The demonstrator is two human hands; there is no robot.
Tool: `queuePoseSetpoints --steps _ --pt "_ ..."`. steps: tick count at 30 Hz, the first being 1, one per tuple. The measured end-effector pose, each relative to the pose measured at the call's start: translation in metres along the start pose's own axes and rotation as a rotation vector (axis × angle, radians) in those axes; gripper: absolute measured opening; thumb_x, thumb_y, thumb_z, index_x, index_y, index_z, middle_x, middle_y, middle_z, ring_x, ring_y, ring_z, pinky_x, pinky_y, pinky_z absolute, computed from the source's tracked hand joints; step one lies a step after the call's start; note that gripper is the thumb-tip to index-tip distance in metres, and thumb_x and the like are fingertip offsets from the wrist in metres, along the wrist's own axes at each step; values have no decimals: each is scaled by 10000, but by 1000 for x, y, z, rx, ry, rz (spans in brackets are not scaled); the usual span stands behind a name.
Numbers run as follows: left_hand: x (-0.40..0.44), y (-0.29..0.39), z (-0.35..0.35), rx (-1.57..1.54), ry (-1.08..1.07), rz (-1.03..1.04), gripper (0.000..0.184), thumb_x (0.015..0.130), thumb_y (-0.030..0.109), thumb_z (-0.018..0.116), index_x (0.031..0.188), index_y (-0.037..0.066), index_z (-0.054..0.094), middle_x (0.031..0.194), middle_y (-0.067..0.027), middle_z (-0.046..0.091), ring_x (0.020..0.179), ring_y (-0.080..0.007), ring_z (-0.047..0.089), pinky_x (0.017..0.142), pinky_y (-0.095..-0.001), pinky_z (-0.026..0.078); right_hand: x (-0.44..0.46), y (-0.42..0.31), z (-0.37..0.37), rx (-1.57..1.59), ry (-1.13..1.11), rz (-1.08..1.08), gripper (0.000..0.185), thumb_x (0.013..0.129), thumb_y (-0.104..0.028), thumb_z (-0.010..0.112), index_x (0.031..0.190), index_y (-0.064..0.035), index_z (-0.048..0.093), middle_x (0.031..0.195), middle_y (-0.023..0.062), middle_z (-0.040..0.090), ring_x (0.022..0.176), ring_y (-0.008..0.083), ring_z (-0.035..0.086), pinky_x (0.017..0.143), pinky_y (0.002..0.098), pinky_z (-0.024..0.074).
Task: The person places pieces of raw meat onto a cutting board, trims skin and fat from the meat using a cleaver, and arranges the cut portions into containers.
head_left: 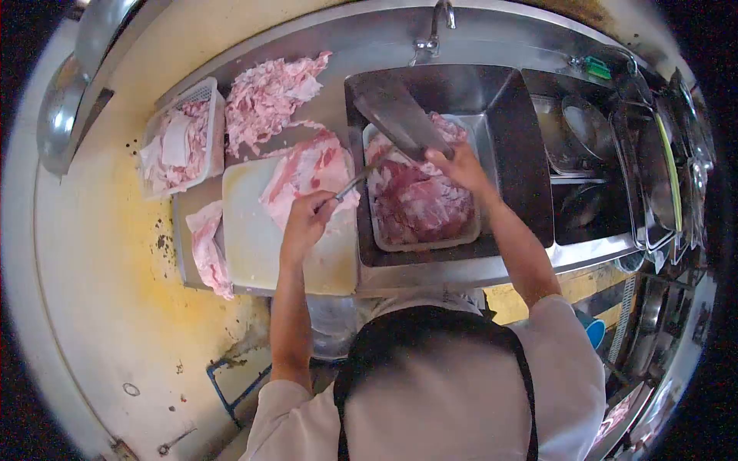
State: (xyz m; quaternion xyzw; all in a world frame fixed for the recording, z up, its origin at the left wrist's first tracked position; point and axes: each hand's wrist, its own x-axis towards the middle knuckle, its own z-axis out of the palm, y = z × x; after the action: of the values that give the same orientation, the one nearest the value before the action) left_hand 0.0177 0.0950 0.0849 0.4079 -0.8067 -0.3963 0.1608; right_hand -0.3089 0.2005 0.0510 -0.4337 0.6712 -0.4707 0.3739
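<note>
My right hand (461,167) is closed round the grip end of a broad dark-bladed cleaver (403,115), whose blade slants up and left over the sink. In my closed left hand (307,213) is a slim metal rod (352,184), its far end pointing toward the cleaver. Whether the two tools touch, I cannot tell. Beneath them, a pale tub (427,244) in the sink holds dark red meat (419,203). A slab of pale pink fatty meat (311,173) lies on the white cutting board (246,192), next to my left hand.
A white basket (217,127) of fatty trimmings stands at left, beside a heap of pink trimmings (269,96). A fatty strip (207,250) lies left of the board. The sink (530,154) has a faucet (434,34) behind it. Trays and pans (588,127) crowd the right.
</note>
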Motion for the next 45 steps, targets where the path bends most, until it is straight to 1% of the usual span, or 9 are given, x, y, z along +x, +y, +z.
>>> queuePoseSetpoints --steps 5,10,15,22,28,35,37,39,45 --pt "87 -23 -56 -18 214 27 191 832 33 599 994 33 701 760 -106 661 652 -158 574 618 -297 452 -53 197 -62 -485 11 310 476 853 -417 700 975 43 675 783 97 677 718 175 626 673 361 509" --pt "226 -64 -1 503 239 299 208 829 226 631 944 62 686 810 -166 671 731 -355 638 686 -439 502 -74 114 -30 -117 139 265 399 851 -356 708 964 26 676 768 130 689 707 176 631 679 357 505" --pt "305 -87 36 623 302 142 233 823 198 615 1033 111 669 901 -173 664 851 -378 621 789 -466 506 -110 70 -19 -188 39 200 364 858 -331 705 966 15 668 724 119 677 628 167 602 630 360 497" --pt "186 -58 45 555 505 352 438 785 259 679 1159 40 619 1118 -219 600 1131 -426 503 1049 -496 346 -157 46 -2 -157 -50 434 305 850 -268 721 1009 -14 668 766 119 692 702 204 654 678 363 512" --pt "9 -27 90 675 333 -34 882 724 369 747 1471 136 342 1545 -212 208 1368 -438 254 1058 -685 178 -163 69 9 -276 79 240 347 848 -299 718 1008 3 662 768 164 688 708 271 676 687 402 517" --pt "61 -63 55 408 731 224 466 745 120 703 1197 53 611 1240 -136 611 1141 -296 560 1018 -428 394 -140 53 14 -348 37 196 381 837 -341 724 969 11 661 762 193 675 663 346 663 654 428 515" --pt "67 -79 5 -644 340 -118 356 774 54 649 1128 13 643 1184 -137 643 1100 -250 589 972 -380 438 -144 31 13 -293 -9 252 417 840 -294 722 1078 30 612 857 206 682 781 339 677 716 416 514" --pt "64 -107 -62 -195 355 -172 286 784 -10 600 1063 -26 661 1154 -109 656 1090 -204 590 916 -358 481 -157 46 22 -292 99 63 450 844 -264 715 1146 39 575 919 214 681 854 341 675 760 414 510" --pt "71 -29 -205 -338 237 -147 434 746 -17 655 1169 -16 557 1142 -169 640 1013 -246 632 874 -359 528 -173 53 42 -122 15 224 430 859 -200 689 1178 43 536 1006 231 668 926 387 651 836 414 495"
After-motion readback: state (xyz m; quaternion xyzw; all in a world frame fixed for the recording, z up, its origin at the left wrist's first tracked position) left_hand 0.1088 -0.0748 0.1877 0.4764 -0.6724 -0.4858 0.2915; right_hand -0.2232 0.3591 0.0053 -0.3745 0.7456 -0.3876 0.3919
